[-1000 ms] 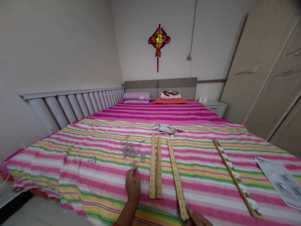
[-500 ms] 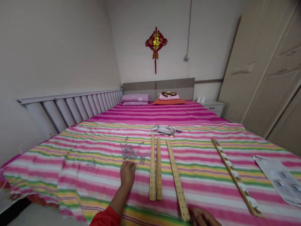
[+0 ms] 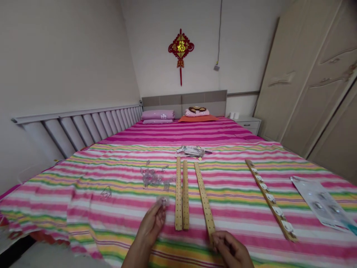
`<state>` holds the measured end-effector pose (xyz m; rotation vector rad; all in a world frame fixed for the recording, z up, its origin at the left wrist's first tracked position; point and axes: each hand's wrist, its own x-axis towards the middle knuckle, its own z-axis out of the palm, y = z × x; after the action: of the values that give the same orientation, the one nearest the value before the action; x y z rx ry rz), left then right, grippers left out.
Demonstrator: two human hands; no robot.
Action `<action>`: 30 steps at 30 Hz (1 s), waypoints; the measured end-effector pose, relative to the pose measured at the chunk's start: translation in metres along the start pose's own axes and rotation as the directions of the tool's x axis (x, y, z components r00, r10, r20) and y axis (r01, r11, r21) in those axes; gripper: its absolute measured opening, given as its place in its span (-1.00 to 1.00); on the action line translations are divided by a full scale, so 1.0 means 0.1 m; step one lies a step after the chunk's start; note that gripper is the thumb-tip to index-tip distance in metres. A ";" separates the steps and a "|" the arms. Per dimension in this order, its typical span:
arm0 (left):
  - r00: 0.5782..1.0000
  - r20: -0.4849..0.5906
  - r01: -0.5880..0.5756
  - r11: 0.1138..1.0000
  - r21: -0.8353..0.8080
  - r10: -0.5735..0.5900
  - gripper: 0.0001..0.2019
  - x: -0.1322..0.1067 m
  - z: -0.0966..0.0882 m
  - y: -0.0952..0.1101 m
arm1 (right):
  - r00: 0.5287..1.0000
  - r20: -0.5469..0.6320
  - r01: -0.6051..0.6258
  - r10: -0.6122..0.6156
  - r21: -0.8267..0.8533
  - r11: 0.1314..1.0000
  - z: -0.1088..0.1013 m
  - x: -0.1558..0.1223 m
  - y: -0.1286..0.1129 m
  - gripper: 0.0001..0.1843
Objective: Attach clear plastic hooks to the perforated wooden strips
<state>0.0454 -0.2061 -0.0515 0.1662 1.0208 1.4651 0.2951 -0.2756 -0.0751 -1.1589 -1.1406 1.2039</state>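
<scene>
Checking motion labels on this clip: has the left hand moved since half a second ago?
Yes. Against the leftmost wooden strip, the left hand has drawn back toward the person, now nearer the strip's near end.

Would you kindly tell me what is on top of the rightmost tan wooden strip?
A row of small white pieces lies along the tan wooden strip; the wood directly beneath them is covered.

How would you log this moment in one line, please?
left hand: holds small clear item | right hand: touches near end of perforated wooden strip | nearby: two more strips | farther right: fourth strip bearing white pieces
</scene>
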 end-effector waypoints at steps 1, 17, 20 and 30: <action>0.999 0.019 0.047 0.999 -0.011 -0.047 -0.93 -0.08 0.04 -0.06 | 1.000 0.016 0.003 -0.003 0.002 1.000 0.04 0.00 -0.01 -0.58; 0.936 0.311 0.079 0.961 0.263 -0.163 -0.69 -0.78 0.43 -0.68 | 0.784 0.128 0.589 -0.607 -0.460 0.664 0.20 -0.06 -0.17 -0.92; 0.934 0.294 0.127 0.959 0.255 -0.202 -0.69 -0.80 0.43 -0.72 | 0.770 0.125 0.606 -0.626 -0.448 0.657 0.20 -0.08 -0.15 -0.90; 0.907 0.410 -0.320 0.787 0.527 0.094 -0.65 -0.79 0.37 -0.86 | 0.998 -0.052 0.032 -0.028 0.072 0.997 0.15 0.01 -0.10 -0.62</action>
<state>0.1491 -0.2712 -0.0494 0.9998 1.1396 1.2032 0.2812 -0.2744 -0.0637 -1.1078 -1.0642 1.1771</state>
